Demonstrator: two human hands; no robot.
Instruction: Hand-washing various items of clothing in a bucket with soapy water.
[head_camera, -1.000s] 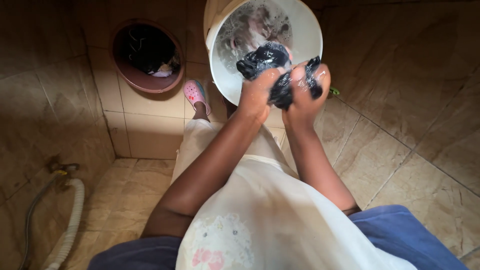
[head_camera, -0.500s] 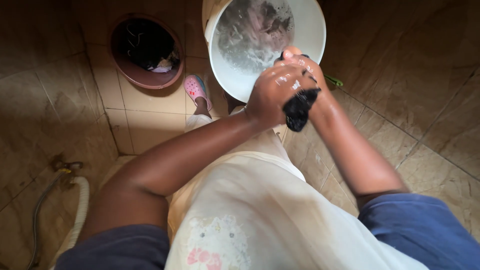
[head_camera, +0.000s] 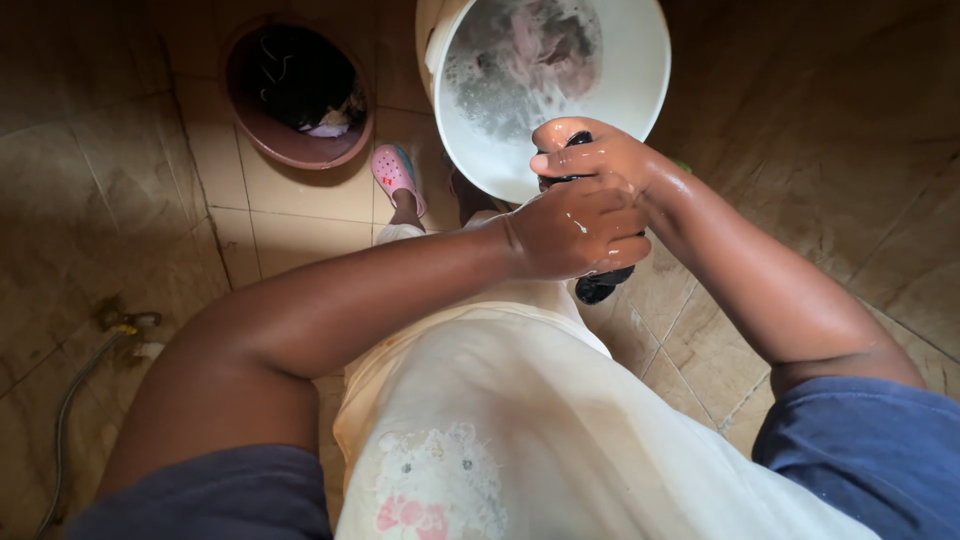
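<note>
both hands (head_camera: 585, 200) grip black cloth (head_camera: 597, 287) by white basin (head_camera: 640, 90), brown tub (head_camera: 290, 150) left

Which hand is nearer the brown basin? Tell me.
Left. The left hand grips the black cloth on the side toward the brown basin; the right hand sits farther away, over the white bucket.
</note>
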